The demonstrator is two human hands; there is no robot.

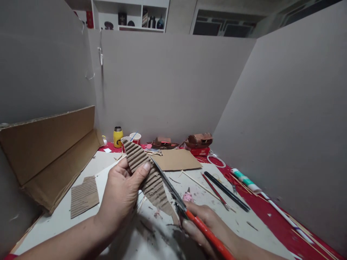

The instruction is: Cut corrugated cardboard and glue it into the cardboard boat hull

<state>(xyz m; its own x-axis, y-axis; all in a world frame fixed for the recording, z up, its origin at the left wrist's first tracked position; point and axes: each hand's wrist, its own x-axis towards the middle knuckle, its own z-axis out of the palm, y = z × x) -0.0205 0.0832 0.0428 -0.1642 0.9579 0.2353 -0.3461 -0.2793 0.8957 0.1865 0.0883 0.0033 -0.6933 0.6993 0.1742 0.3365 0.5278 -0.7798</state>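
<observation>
Pinched between the thumb and fingers of my left hand [120, 186] is a strip of corrugated cardboard [157, 186], its ridged face turned up and its far end tapering. My right hand [208, 220] grips a pair of scissors [173, 193] with red handles. Their dark blade runs along the strip's right edge, pointing away from me; the other blade is mostly hidden. Below the hands lies a white work surface [217, 231] marked with dark smudges. To the left rests another ridged cardboard piece [85, 196].
A folded cardboard sheet [62, 151] stands at left. Behind are a yellow bottle [118, 138], paper cups [135, 138], two brown model boats [199, 140] and flat cardboard [179, 160]. Black rods [226, 191], a red brush [215, 189] and a green-white tube [245, 179] lie right.
</observation>
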